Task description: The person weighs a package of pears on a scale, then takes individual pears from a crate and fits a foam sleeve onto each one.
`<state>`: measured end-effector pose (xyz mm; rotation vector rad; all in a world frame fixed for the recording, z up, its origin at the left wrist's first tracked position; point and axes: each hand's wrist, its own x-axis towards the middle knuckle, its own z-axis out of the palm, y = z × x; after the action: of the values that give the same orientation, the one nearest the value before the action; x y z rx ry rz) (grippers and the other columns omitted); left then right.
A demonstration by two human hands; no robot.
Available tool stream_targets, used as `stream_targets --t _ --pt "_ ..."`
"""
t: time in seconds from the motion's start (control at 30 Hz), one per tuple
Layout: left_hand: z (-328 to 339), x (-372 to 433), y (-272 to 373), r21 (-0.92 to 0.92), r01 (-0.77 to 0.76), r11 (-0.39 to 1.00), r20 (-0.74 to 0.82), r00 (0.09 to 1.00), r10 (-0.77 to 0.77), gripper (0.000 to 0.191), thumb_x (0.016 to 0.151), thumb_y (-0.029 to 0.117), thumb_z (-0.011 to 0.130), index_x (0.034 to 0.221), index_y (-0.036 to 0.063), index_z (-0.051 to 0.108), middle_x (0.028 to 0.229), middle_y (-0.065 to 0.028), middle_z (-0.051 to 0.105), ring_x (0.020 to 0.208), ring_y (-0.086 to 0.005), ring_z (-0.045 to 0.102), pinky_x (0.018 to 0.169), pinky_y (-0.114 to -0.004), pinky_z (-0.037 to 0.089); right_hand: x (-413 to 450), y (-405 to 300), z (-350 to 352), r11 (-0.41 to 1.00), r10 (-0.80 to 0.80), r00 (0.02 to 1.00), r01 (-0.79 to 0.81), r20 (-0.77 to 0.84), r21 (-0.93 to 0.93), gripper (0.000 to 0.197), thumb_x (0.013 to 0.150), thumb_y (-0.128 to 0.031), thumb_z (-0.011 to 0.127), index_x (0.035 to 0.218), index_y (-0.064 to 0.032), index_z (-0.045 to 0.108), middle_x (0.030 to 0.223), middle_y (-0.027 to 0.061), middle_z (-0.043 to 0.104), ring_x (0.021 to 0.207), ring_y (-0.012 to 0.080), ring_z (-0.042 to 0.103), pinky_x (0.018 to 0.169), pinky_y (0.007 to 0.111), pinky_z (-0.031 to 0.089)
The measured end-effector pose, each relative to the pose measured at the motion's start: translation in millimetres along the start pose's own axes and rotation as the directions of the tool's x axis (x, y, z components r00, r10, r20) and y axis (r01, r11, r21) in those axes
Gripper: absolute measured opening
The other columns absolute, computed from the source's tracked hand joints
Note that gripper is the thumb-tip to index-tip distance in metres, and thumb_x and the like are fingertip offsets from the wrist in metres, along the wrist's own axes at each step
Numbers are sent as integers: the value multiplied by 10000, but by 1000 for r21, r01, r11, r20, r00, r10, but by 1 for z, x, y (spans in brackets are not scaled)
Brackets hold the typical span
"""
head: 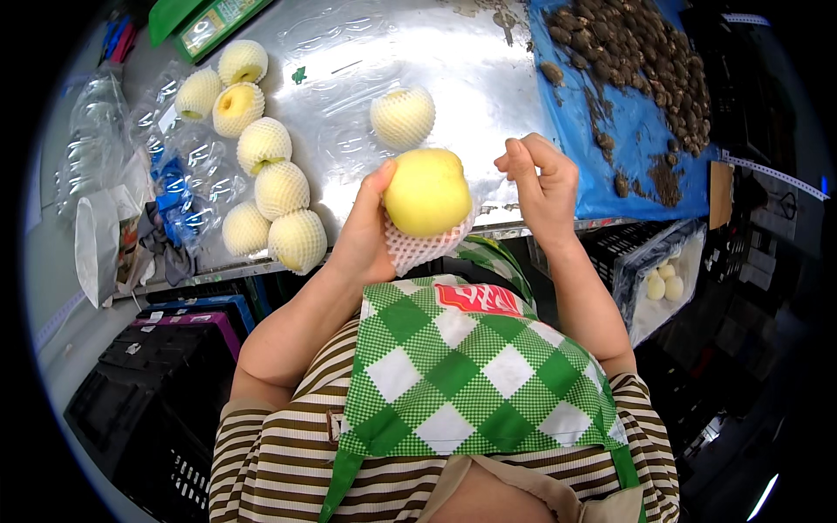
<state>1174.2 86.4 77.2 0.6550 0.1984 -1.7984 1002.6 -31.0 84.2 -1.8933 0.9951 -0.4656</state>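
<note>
My left hand (364, 238) holds a large yellow apple or pear (428, 193) just in front of the table's near edge. A white foam net sleeve (428, 247) hangs around the fruit's underside, leaving its upper part bare. My right hand (546, 186) is raised to the right of the fruit, apart from it. Its fingers are curled in, with the thumb against them and nothing visible in the grasp. Beyond the held fruit, another fruit in a foam net (402, 118) stands on the metal table (353, 170). Several more netted fruits (265, 145) form an uneven line at the left.
Clear plastic bags (203, 173) lie at the table's left, below a green scale (212, 29). Blue sheeting (637, 144) on the right bears a heap of soil-covered brown tubers or corms (628, 55). Black crates (157, 372) stand lower left; a lined crate (680, 255) holds pale fruit.
</note>
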Motion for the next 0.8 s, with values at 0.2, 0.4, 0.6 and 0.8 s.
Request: stream_targets --t 0.2,0.4,0.6,0.8 --pt "6 -1 1 -33 29 999 18 999 -29 552 913 480 319 1220 33 419 1113 -138 534 1004 -249 561 853 -396 481 -4 -29 12 924 -380 895 358 233 134 766 663 -115 715 1319 -56 325 1298 115 402 1201 251 407 989 363 321" --pt "-2 0 -1 163 -55 985 -7 998 57 514 941 423 304 1208 0 423 1125 -139 527 1001 -213 561 845 -362 480 -2 -18 24 898 -418 891 375 180 231 741 641 -172 757 1269 -46 386 1254 123 443 1169 250 429 987 361 341" --pt "-1 -8 9 326 -228 917 -54 965 258 447 954 336 343 1192 -29 443 1140 -120 535 1019 -178 543 869 -316 437 -12 -13 31 340 -78 914 -351 398 873 658 796 -376 611 1282 -16 351 1238 107 455 1141 200 453 955 358 372" --pt "-1 -11 11 351 -272 896 -93 942 323 441 955 323 347 1210 -26 432 1160 -112 529 1041 -181 529 903 -326 415 -15 -6 46 33 11 834 -552 552 833 556 937 -449 273 1251 -9 406 1214 124 490 1115 212 487 949 379 387"
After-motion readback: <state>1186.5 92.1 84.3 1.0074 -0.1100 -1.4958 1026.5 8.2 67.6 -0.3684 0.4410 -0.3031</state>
